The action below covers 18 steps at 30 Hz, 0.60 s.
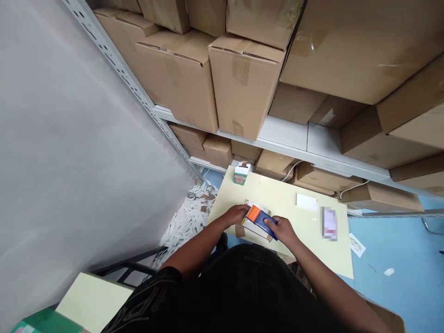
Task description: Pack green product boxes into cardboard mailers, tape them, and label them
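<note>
A flat dark blue object with an orange end (262,221) is held at its blue end by my right hand (282,229), the thumb pressed on top. I cannot tell exactly what kind of thing it is. Under it lies a white and brown flat package (255,228) near the table's front edge. At the package's upper left, beside the orange end, my left hand (236,215) is closed. Its fingertips are partly hidden, so whether they grip the orange end or the package is unclear.
A pale yellow table (277,189) carries a green and white box (241,174), a white box (306,201) and a blurred-out item (329,224). Shelves with cardboard boxes (243,88) rise behind. Paper strips (183,219) litter the floor at left, beside a grey wall (76,138).
</note>
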{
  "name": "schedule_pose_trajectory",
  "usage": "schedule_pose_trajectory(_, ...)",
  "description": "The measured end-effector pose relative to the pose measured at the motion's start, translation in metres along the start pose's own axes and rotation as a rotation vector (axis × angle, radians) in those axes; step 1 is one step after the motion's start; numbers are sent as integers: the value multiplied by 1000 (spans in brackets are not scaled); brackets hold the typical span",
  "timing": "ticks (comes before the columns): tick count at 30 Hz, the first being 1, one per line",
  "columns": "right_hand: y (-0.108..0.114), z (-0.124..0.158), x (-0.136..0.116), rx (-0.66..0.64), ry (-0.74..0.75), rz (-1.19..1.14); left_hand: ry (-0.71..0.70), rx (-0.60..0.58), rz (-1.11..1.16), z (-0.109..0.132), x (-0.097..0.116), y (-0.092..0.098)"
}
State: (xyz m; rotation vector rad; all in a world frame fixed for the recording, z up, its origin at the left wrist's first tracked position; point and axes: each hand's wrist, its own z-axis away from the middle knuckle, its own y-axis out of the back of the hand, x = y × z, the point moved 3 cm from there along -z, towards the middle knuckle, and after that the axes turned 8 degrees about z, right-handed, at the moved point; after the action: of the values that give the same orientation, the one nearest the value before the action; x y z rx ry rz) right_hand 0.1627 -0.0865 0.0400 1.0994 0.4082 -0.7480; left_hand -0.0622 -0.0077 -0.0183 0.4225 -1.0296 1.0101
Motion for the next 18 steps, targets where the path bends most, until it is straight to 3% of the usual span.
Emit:
schedule_pose_trajectory(6, 1, -3, -9, -10, 11, 103, 19, 68, 206, 3, -3, -1)
schedule_pose_trajectory(18, -1, -3, -8, -22, 15, 127, 23, 35, 381, 8, -6, -2)
